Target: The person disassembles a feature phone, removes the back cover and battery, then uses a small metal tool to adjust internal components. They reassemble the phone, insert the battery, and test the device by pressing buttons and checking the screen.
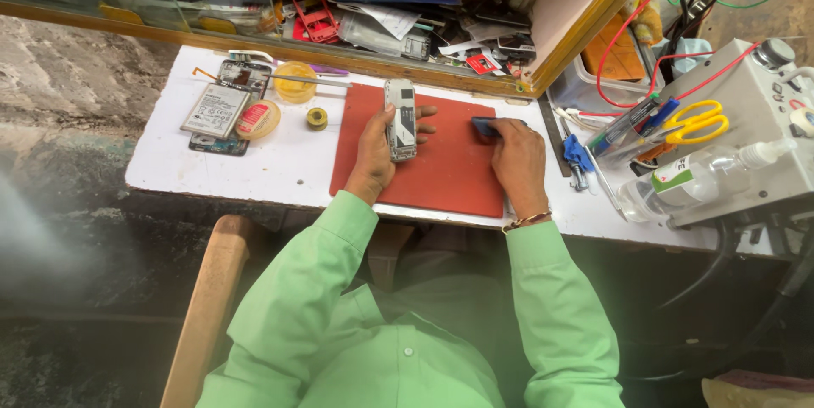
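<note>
Green shirt sleeves (339, 289) fill the near edge, above a wooden chair arm (208, 306). Beyond them, the white worktop (254, 166) carries a red mat (454, 166) under both hands. The left hand (377, 149) is clamped around an opened phone body (400, 120), standing on end, fingers wrapped behind it and thumb at its near side. The right hand (517, 158), just to the right on the mat, lies curled with fingertips pressing a small dark blue piece (485, 126). Left of the left hand lie a phone battery (217, 111) and a small yellow tape roll (316, 118). Right of the right hand rest yellow-handled scissors (695, 122).
</note>
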Action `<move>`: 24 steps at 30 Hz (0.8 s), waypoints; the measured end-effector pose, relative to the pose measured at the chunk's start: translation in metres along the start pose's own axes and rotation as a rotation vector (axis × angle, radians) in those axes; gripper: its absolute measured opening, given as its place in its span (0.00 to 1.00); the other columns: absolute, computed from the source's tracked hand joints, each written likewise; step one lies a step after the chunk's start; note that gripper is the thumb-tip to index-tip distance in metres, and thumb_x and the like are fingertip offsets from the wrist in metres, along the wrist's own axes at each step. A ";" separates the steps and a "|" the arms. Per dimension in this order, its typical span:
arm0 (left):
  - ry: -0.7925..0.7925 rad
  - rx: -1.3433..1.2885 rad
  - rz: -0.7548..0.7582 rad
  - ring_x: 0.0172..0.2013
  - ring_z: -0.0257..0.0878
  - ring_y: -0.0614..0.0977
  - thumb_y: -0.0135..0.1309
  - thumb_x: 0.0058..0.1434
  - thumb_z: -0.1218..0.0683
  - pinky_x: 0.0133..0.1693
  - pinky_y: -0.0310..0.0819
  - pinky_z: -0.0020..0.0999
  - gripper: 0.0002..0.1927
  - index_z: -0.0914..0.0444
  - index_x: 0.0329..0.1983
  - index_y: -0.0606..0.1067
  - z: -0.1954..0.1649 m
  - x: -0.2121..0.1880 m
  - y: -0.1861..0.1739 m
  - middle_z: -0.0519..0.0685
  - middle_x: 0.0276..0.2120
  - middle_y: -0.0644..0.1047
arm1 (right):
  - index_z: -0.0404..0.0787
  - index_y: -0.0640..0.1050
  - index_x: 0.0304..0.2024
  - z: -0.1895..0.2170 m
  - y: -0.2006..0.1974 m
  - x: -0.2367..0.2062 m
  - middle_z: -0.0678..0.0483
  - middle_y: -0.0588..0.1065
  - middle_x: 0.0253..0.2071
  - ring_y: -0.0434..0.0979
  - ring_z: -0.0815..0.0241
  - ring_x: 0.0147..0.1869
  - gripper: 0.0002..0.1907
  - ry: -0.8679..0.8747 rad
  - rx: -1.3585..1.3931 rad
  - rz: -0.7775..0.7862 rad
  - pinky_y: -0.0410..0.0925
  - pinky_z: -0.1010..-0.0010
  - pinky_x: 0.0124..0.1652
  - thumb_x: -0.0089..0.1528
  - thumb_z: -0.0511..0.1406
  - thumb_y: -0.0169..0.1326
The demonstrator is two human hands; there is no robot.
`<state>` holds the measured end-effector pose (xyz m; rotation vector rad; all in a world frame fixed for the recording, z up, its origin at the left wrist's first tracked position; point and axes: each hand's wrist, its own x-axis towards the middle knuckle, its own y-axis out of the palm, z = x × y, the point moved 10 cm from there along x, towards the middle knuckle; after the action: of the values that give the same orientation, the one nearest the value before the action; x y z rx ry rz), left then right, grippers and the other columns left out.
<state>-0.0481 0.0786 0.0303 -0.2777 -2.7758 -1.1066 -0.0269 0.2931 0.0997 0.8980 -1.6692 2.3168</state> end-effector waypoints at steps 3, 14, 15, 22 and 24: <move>-0.013 -0.043 0.007 0.45 0.48 0.84 0.34 0.70 0.47 0.46 0.79 0.38 0.28 0.66 0.68 0.61 -0.001 0.000 0.003 0.62 0.53 0.79 | 0.40 0.80 0.47 0.006 -0.019 0.002 0.47 0.80 0.45 0.78 0.43 0.51 0.13 0.032 -0.018 -0.129 0.66 0.54 0.53 0.61 0.25 0.54; 0.057 0.188 -0.038 0.47 0.34 0.81 0.58 0.67 0.48 0.49 0.78 0.30 0.25 0.67 0.60 0.71 0.001 -0.003 0.001 0.51 0.48 0.79 | 0.38 0.72 0.59 0.080 0.040 0.005 0.52 0.76 0.47 0.77 0.67 0.49 0.21 0.278 1.492 -0.066 0.72 0.78 0.51 0.64 0.23 0.55; 0.077 0.201 -0.037 0.47 0.34 0.81 0.58 0.67 0.49 0.49 0.78 0.29 0.23 0.68 0.59 0.72 0.000 -0.002 0.000 0.51 0.48 0.79 | 0.36 0.74 0.59 0.087 0.045 0.007 0.54 0.74 0.46 0.75 0.68 0.48 0.20 0.282 1.508 -0.063 0.72 0.78 0.49 0.64 0.23 0.56; 0.083 0.075 -0.048 0.45 0.38 0.81 0.55 0.70 0.50 0.47 0.80 0.34 0.19 0.69 0.55 0.72 0.005 0.002 -0.004 0.52 0.46 0.80 | 0.37 0.76 0.54 0.107 0.029 -0.009 0.58 0.71 0.46 0.76 0.67 0.47 0.16 0.221 0.922 -0.229 0.74 0.77 0.44 0.64 0.27 0.58; 0.077 0.087 -0.062 0.47 0.37 0.81 0.54 0.70 0.49 0.49 0.79 0.33 0.21 0.68 0.58 0.71 0.001 -0.001 -0.003 0.53 0.50 0.80 | 0.36 0.76 0.54 0.106 0.029 -0.011 0.57 0.71 0.46 0.76 0.67 0.45 0.16 0.219 0.918 -0.220 0.73 0.77 0.43 0.63 0.27 0.58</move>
<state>-0.0477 0.0774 0.0275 -0.1374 -2.7717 -0.9845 0.0090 0.1884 0.0915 0.8251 -0.3368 2.8582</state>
